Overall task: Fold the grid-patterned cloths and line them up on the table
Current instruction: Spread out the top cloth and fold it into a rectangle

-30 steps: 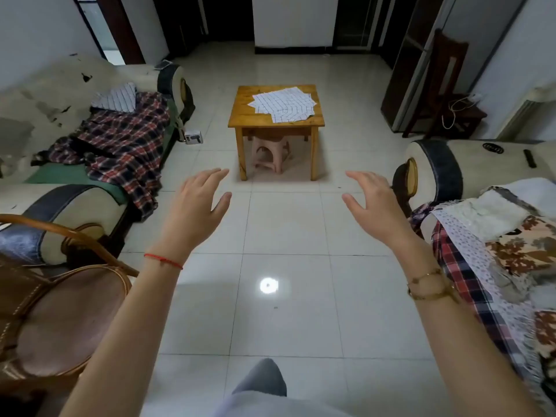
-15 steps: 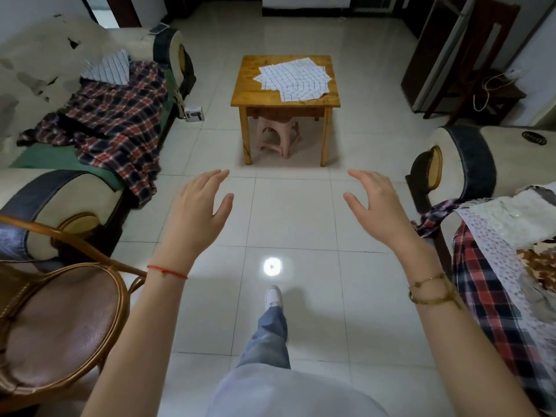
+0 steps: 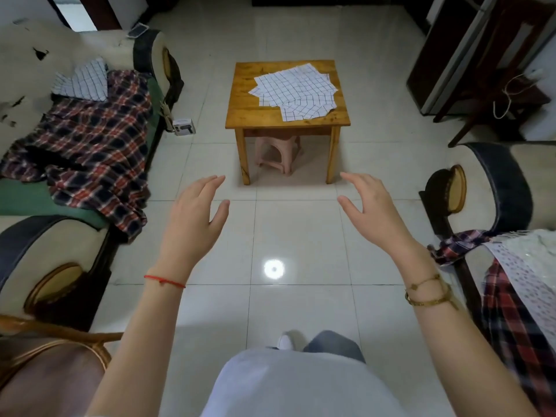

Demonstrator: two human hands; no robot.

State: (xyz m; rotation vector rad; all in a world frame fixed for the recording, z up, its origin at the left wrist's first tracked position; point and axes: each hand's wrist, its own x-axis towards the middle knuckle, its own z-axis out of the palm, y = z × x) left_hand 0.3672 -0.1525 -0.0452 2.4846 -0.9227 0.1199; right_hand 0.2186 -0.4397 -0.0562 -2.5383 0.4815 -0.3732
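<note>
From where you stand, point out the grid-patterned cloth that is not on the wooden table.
The white grid-patterned cloth on the cream sofa at left, beside the plaid blanket; the others overlap on the table.

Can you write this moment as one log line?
left hand: open, empty | right hand: open, empty | white grid-patterned cloths: unfolded on square wooden table

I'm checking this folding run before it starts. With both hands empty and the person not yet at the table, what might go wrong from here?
1. The grid-patterned cloths lie in a loose overlapping pile; lifting one could drag others off the wooden table.
2. Another grid-patterned cloth on the sofa could be overlooked.
3. The pile covers much of the tabletop, so there is little bare space for a folded row. The left hand and right hand hold nothing.
</note>
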